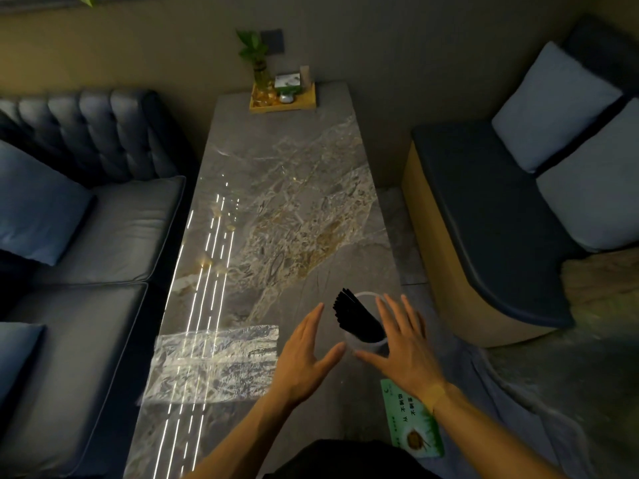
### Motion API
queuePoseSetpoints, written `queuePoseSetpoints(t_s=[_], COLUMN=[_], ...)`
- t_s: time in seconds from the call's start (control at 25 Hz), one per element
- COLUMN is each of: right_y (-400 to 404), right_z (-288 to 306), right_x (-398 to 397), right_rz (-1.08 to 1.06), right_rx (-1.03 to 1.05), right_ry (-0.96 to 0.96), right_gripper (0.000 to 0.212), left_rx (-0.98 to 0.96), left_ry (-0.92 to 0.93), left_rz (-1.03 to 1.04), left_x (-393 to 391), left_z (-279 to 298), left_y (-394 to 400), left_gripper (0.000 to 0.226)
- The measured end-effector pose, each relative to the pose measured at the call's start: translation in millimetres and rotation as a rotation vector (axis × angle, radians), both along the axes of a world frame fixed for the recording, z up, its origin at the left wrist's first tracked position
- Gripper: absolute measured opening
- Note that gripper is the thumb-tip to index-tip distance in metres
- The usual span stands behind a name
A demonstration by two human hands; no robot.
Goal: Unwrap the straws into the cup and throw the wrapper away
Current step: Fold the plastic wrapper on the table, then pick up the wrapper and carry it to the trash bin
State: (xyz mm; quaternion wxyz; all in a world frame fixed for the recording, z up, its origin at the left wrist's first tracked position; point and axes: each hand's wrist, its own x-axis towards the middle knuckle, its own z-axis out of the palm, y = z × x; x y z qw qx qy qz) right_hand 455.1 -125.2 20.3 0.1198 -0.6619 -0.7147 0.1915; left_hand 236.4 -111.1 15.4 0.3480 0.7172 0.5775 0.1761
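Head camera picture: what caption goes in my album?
Open hands, left hand and right hand, flank cup of black straws; clear wrapper lies beside.

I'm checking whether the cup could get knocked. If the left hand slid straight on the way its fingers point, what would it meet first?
Probably nothing: the left hand points up the table, passing just left of the cup and black straws. Depth is unclear, so a brush is possible.

surface (276,209): grey marble | wooden tray (283,104): far end, 12 o'clock, with plant (254,53) and small box (287,81) | dark sofa (86,209): 9 o'clock | bench seat (484,209) with pale cushions (549,108): 2 o'clock | green card (413,423): 5 o'clock
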Motion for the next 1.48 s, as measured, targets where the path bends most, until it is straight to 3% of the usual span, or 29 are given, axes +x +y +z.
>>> queuePoseSetpoints(t_s=[0.08,0.24,0.48,0.92,1.24,1.48], right_y=[-17.7,-54.3,-75.5,-30.8,5.9,30.1], right_z=[-2.2,-13.7,-36.0,-22.6,-27.5,-40.5], right_x=[10.4,27.1,40.5,-40.8,-137.1,-189.4], right_rz=[-0.044,-0.175,-0.085,0.194,0.243,0.199], right_rx=[0.083,0.232,-0.025,-0.292,-0.297,-0.209], right_ry=[0.077,0.056,-0.009,-0.149,-0.122,-0.118], right_gripper=[0.092,0.060,0.025,0.033,0.034,0.049], left_rx=[-0.014,-0.055,-0.091,-0.126,-0.157,-0.173], left_ry=[0.024,0.054,0.145,0.426,0.502,0.586], left_rz=[0.004,0.018,-0.036,-0.134,-0.086,-0.141], left_x=[-6.1,-25.5,-63.0,-196.8,-307.4,-360.1], left_z=[-6.9,-21.2,-29.3,-29.8,-26.0,-29.7], left_y=[-11.3,-34.3,-50.1,-45.3,-13.4,23.4], left_gripper=[0.079,0.072,0.050,0.043,0.043,0.049])
